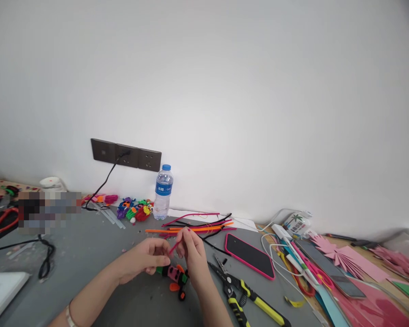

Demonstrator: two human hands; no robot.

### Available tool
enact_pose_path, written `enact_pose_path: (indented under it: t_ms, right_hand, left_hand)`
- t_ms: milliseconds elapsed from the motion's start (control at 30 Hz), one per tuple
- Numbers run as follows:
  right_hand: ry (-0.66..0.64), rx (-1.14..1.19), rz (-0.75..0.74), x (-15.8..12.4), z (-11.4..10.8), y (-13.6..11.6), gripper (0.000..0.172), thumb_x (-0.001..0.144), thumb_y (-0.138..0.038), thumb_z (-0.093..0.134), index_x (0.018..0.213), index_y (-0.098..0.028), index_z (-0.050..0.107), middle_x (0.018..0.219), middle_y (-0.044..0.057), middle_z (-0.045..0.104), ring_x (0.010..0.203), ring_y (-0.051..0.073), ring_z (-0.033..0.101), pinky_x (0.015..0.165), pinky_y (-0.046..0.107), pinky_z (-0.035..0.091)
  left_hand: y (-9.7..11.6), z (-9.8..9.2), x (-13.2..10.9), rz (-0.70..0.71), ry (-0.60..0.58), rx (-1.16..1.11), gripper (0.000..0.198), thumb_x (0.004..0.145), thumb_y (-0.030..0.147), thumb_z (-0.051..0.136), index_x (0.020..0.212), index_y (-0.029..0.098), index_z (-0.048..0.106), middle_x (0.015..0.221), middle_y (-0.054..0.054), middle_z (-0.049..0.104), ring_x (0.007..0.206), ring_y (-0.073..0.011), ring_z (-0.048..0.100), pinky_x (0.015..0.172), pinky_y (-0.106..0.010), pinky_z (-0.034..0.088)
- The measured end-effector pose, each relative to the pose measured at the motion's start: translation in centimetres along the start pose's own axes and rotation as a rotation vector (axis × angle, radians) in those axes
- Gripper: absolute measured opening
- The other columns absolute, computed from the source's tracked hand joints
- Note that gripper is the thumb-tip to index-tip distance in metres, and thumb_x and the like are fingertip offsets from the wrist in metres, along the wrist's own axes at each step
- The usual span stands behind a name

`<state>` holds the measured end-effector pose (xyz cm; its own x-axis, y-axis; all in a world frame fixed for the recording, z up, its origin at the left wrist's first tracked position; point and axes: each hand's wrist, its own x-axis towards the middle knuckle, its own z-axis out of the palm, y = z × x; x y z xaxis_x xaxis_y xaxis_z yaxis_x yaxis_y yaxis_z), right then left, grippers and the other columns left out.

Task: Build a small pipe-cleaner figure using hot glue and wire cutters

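A short length of magenta pipe cleaner (174, 248) runs between my two hands. My left hand (148, 256) pinches one end of it, with thumb and forefinger together. The fingers of my right hand (193, 252) are closed on the other end. Just under the hands, on the grey table, lies a small figure (173, 273) in pink, black, orange and green; my left hand partly covers it. Behind my fingertips is a loose bundle of orange, magenta and black pipe cleaners (187, 230). Pliers with yellow and black handles (240, 297) lie open to the right of my right wrist.
A water bottle (162, 195) stands by the wall, beside several colourful fuzzy figures (136, 210). On the right are a pink-edged phone (249, 255), white cables, scissors (322, 277) and pink paper (368, 263). A white box (5, 290) and black cord (47, 259) are at left.
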<state>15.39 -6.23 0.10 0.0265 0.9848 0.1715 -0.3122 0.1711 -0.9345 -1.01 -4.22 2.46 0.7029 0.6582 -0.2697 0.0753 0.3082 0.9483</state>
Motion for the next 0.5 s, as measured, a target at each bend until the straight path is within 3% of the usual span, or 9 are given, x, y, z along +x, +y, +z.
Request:
enact_pose_path:
  t_ms: [133, 500]
  right_hand:
    - [-0.019, -0.054, 0.061, -0.19, 0.16, -0.49, 0.05, 0.081, -0.063, 0.054, 0.058, -0.02, 0.046, 0.047, -0.009, 0.026, 0.044, 0.007, 0.019, 0.042, 0.022, 0.017]
    - [-0.142, -0.227, -0.007, -0.58, 0.33, -0.11, 0.046, 0.089, -0.054, 0.048, 0.061, -0.018, 0.051, 0.056, -0.004, 0.044, 0.05, 0.009, 0.033, 0.048, 0.023, 0.026]
  left_hand:
    - [-0.13, 0.08, -0.02, -0.003, 0.014, 0.013, 0.038, 0.072, 0.052, 0.071, 0.082, 0.018, 0.059, 0.065, 0.006, 0.042, 0.053, -0.0076, 0.023, 0.049, -0.023, 0.019]
    - [-0.69, 0.46, 0.34, -0.015, 0.013, 0.033, 0.04, 0.063, 0.05, 0.077, 0.069, 0.016, 0.058, 0.059, 0.007, 0.041, 0.051, -0.0071, 0.025, 0.049, -0.024, 0.018]
